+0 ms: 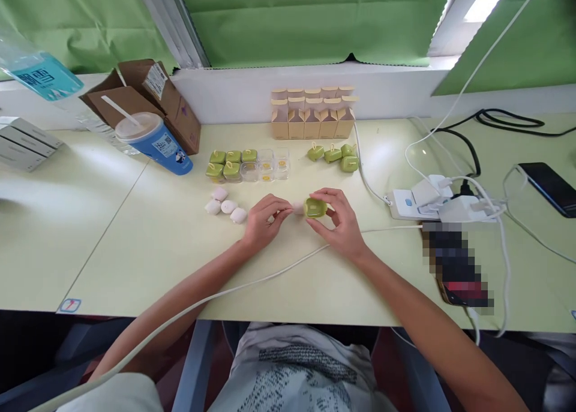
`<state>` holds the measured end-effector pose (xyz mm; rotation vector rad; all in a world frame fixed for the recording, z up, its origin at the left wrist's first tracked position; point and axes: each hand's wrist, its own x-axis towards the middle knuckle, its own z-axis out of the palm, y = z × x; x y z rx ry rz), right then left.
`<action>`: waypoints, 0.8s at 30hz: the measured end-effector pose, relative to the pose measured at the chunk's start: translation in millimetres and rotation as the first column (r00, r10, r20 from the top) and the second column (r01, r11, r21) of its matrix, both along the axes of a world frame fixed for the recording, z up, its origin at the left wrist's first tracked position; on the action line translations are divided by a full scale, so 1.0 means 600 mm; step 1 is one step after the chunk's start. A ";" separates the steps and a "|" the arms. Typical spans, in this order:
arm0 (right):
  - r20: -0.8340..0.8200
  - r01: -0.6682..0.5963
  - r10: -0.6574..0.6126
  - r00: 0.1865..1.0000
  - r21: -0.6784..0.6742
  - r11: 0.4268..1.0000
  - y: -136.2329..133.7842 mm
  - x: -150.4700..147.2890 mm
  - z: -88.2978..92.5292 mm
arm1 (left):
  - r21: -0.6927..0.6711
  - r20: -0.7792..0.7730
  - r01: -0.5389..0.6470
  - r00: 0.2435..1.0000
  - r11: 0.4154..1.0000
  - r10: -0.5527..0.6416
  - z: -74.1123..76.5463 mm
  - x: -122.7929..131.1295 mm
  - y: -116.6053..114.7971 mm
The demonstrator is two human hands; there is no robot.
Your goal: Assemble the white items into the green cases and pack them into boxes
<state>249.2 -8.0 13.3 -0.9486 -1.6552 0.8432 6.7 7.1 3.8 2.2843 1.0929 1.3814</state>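
My right hand (342,220) grips a small green case (315,207) between thumb and fingers, just above the pale green table (135,238). My left hand (264,219) pinches a small white piece (297,207) right beside the green case. Three white pieces (225,206) lie left of my left hand. Behind them stand several green cases in clear boxes (231,164) and clear boxes with yellow inside (273,165). More loose green cases (335,156) lie further back on the right.
Small tan cartons (311,115) line the back wall. A blue cup with a straw (153,141) and an open cardboard box (153,97) stand at the left. A white power strip with plugs (436,201), cables, and a dark phone (549,187) sit on the right.
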 end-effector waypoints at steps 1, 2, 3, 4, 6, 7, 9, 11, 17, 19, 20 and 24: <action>-0.002 -0.023 0.023 1.000 0.003 1.000 -0.004 -0.005 -0.001 | 0.037 -0.001 0.020 1.000 0.999 -0.020 0.000 0.000 -0.002; 0.001 -0.044 0.044 0.999 0.004 0.999 -0.008 -0.010 -0.002 | 0.072 -0.004 0.048 0.999 0.996 -0.048 -0.001 0.001 -0.003; -0.001 -0.069 0.069 0.998 0.001 0.998 -0.011 -0.014 -0.004 | 0.100 -0.010 0.079 0.997 0.992 -0.078 -0.002 0.002 -0.005; -0.011 -0.097 0.097 0.995 -0.009 0.995 -0.014 -0.019 -0.006 | 0.119 -0.025 0.107 0.994 0.987 -0.105 -0.003 0.003 -0.006; -0.053 -0.144 0.142 0.988 -0.035 0.989 -0.019 -0.026 -0.010 | 0.143 -0.074 0.144 0.988 0.979 -0.135 -0.004 0.006 -0.008; -0.074 -0.158 0.154 0.985 -0.045 0.986 -0.020 -0.030 -0.011 | 0.150 -0.105 0.157 0.984 0.976 -0.142 -0.005 0.006 -0.009; -0.083 -0.131 0.127 0.988 -0.048 0.990 -0.020 -0.033 -0.013 | 0.153 -0.145 0.167 0.979 0.974 -0.145 -0.006 0.008 -0.010; -0.048 -0.027 0.025 0.999 -0.033 0.999 -0.016 -0.031 -0.015 | 0.133 -0.132 0.139 0.984 0.981 -0.122 -0.006 0.007 -0.010; 0.373 -0.027 0.026 0.927 -0.003 1.000 0.006 -0.003 -0.019 | 0.104 -0.036 -0.163 0.985 0.981 0.167 -0.008 -0.005 0.002; 0.504 -0.095 0.078 0.860 0.008 0.995 0.009 0.001 -0.019 | 0.081 -0.033 -0.228 0.972 0.970 0.231 -0.010 -0.010 0.009; 0.548 -0.119 0.089 0.832 0.019 0.993 0.009 0.000 -0.018 | 0.060 -0.035 -0.248 0.968 0.967 0.250 -0.010 -0.011 0.012; 0.574 -0.134 0.085 0.814 0.044 0.990 0.007 -0.005 -0.018 | -0.024 -0.026 -0.257 0.966 0.966 0.256 -0.009 -0.011 0.014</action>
